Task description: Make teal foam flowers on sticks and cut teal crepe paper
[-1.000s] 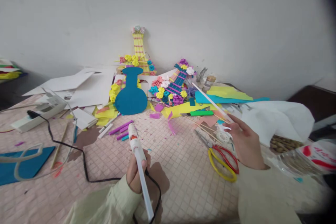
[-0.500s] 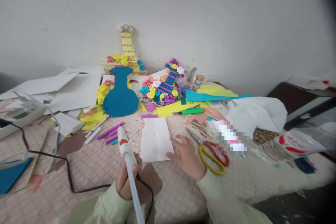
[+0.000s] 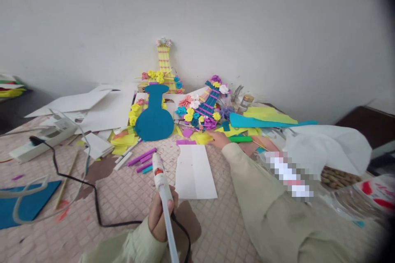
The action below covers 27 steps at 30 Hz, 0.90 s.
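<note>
My left hand is wrapped around a white glue gun. A long clear glue stick sticks out of its back end, and its nozzle points away from me. Right of the gun lies a folded white sheet of paper. My right hand reaches past the sheet's far right corner, fingers stretched out at a yellow paper scrap; nothing shows in them. Near the scrap are purple pieces and a green marker. My right sleeve hides the table where the scissors lay.
A blue vase-shaped cutout leans against flower-decorated models by the wall. Purple rolled sticks lie left of the gun. The black cord crosses the table from a power strip. Plastic bags lie at right.
My right hand has left the white sheet's right edge and reached forward to the yellow scrap. The view has shifted left. My left hand still holds the glue gun.
</note>
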Motion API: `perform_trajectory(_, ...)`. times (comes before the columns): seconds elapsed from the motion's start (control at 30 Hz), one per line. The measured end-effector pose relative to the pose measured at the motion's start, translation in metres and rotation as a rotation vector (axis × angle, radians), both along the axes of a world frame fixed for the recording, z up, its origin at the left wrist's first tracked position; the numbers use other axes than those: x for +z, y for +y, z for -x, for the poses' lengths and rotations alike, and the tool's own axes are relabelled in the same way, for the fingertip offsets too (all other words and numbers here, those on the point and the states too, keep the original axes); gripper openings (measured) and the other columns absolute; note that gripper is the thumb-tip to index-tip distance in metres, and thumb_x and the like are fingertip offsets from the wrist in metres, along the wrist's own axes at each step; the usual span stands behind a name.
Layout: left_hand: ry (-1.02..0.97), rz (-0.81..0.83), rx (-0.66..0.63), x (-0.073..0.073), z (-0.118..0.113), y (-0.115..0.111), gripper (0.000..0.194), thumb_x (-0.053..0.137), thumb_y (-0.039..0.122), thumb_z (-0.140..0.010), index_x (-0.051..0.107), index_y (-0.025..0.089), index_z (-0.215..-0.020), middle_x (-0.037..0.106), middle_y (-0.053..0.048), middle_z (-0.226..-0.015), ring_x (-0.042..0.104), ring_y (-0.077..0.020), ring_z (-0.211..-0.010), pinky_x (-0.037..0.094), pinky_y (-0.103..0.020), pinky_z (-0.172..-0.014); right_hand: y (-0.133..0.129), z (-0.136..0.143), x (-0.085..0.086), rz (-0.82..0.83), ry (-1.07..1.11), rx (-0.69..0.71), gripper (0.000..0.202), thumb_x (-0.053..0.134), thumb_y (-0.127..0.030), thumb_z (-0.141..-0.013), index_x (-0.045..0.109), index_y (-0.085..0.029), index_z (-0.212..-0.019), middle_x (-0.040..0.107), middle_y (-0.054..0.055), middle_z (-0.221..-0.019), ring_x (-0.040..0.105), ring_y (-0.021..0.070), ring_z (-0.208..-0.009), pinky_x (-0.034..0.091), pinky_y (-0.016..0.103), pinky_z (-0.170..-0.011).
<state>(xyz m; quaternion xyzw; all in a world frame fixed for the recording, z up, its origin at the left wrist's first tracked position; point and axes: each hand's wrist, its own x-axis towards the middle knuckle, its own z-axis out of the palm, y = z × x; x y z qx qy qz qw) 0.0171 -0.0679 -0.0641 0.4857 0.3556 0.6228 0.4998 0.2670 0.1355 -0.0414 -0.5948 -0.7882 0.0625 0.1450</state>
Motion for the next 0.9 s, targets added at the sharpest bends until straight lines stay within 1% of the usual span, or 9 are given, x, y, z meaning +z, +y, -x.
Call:
perform_trajectory(0.13, 0.014, 0.034, -0.002, -0.001, -0.001, -0.001, 0.027, 0.052, 0.043, -0.076, 0.053, 0.02, -0.089, 0.044, 0.001, -0.057, 0.037, -0.0112, -0.05, 0.029, -0.025, -0.048, -0.001, -0.021, -0.002, -0.036, 0.04, -0.033, 0.026, 0.049, -0.029, -0.084, 0.053, -0.016, -0.106, 0.054, 0.007, -0.109, 0.054, 0.0178, -0.094, 0.046, 0.04, -0.08)
perform_trajectory(0.3, -0.02, 0.075, 0.004, -0.002, -0.003, -0.005, 0.028, 0.055, 0.043, -0.074, 0.052, 0.02, -0.09, 0.044, 0.001, -0.058, 0.039, -0.0112, -0.052, 0.031, -0.025, -0.049, 0.008, -0.04, 0.006, -0.134, 0.138, -0.173, 0.029, 0.048, -0.03, -0.084, 0.05, -0.015, -0.109, 0.054, 0.007, -0.109, 0.055, 0.0183, -0.093, 0.047, 0.039, -0.077)
perform_trajectory(0.37, -0.005, 0.06, 0.017, 0.0, -0.002, -0.004, 0.026, 0.054, 0.043, -0.075, 0.052, 0.021, -0.089, 0.045, 0.002, -0.058, 0.038, -0.0107, -0.051, 0.031, -0.025, -0.05, 0.011, -0.04, 0.007, -0.152, 0.156, -0.188, 0.03, 0.048, -0.03, -0.084, 0.05, -0.015, -0.111, 0.053, 0.007, -0.111, 0.055, 0.0188, -0.094, 0.047, 0.04, -0.078)
perform_trajectory(0.47, 0.018, -0.003, 0.011, 0.001, 0.0, -0.001, 0.025, 0.051, 0.043, -0.077, 0.051, 0.021, -0.089, 0.044, 0.002, -0.057, 0.037, -0.0103, -0.049, 0.029, -0.025, -0.048, 0.011, -0.034, 0.008, -0.132, 0.143, -0.14, 0.03, 0.048, -0.03, -0.084, 0.05, -0.016, -0.11, 0.053, 0.007, -0.111, 0.055, 0.0185, -0.094, 0.047, 0.04, -0.078)
perform_trajectory(0.6, 0.016, -0.001, 0.002, -0.001, 0.001, -0.001, 0.023, 0.052, 0.04, -0.077, 0.051, 0.02, -0.089, 0.044, 0.002, -0.057, 0.038, -0.0105, -0.05, 0.03, -0.025, -0.047, 0.001, -0.028, 0.014, -0.107, 0.085, -0.118, 0.027, 0.048, -0.029, -0.084, 0.052, -0.017, -0.108, 0.053, 0.007, -0.112, 0.054, 0.0182, -0.095, 0.046, 0.04, -0.08)
perform_trajectory(0.67, 0.022, 0.013, 0.013, -0.003, 0.001, -0.001, 0.024, 0.052, 0.04, -0.077, 0.051, 0.019, -0.09, 0.046, 0.002, -0.058, 0.039, -0.0109, -0.051, 0.031, -0.026, -0.048, -0.014, -0.031, 0.018, -0.107, 0.051, -0.167, 0.026, 0.047, -0.029, -0.085, 0.052, -0.017, -0.107, 0.053, 0.007, -0.112, 0.054, 0.0181, -0.096, 0.045, 0.04, -0.081)
perform_trajectory(0.73, 0.038, 0.018, 0.02, -0.003, 0.001, -0.002, 0.026, 0.051, 0.041, -0.077, 0.05, 0.019, -0.091, 0.047, 0.001, -0.06, 0.04, -0.0117, -0.052, 0.031, -0.026, -0.048, -0.041, -0.036, 0.018, -0.095, 0.012, -0.214, 0.026, 0.047, -0.03, -0.085, 0.053, -0.017, -0.107, 0.054, 0.007, -0.111, 0.054, 0.0184, -0.097, 0.044, 0.041, -0.083)
perform_trajectory(0.8, 0.07, 0.001, 0.02, -0.001, 0.002, -0.002, 0.027, 0.05, 0.042, -0.077, 0.05, 0.019, -0.09, 0.046, 0.001, -0.058, 0.039, -0.0122, -0.052, 0.031, -0.026, -0.048, -0.08, -0.04, 0.013, -0.072, -0.033, -0.24, 0.028, 0.049, -0.03, -0.083, 0.053, -0.016, -0.108, 0.053, 0.008, -0.114, 0.051, 0.021, -0.103, 0.041, 0.044, -0.087)
perform_trajectory(0.9, 0.111, -0.046, 0.008, 0.004, 0.003, -0.001, 0.026, 0.05, 0.043, -0.077, 0.051, 0.018, -0.084, 0.045, 0.002, -0.056, 0.038, -0.0119, -0.051, 0.029, -0.026, -0.047, -0.148, -0.042, -0.002, -0.052, -0.088, -0.297, 0.047, 0.058, -0.03, -0.075, 0.049, -0.014, -0.118, 0.04, 0.018, -0.13, 0.034, 0.0329, -0.12, 0.033, 0.05, -0.093)
